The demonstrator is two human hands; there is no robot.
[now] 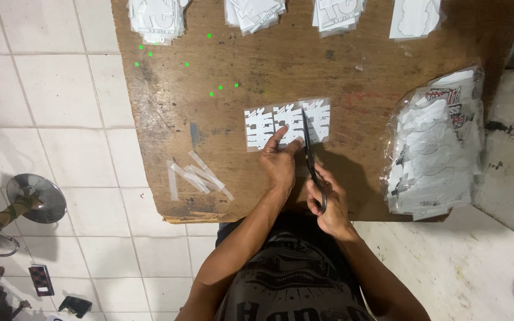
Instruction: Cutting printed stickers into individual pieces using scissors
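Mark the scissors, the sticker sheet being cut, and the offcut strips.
scissors (312, 166): head view, on the blades' pivot.
sticker sheet (263, 122): head view, on its left part.
offcut strips (200, 175): head view, mid-pile.

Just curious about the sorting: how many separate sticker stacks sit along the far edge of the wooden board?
4: far-left stack, second stack, third stack, far-right stack. All are cut off by the frame; more may lie beyond.

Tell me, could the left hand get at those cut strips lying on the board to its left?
Probably yes. The left hand presses the sticker sheet, and only bare wooden board lies between it and the strips; the scissors are on its other side.
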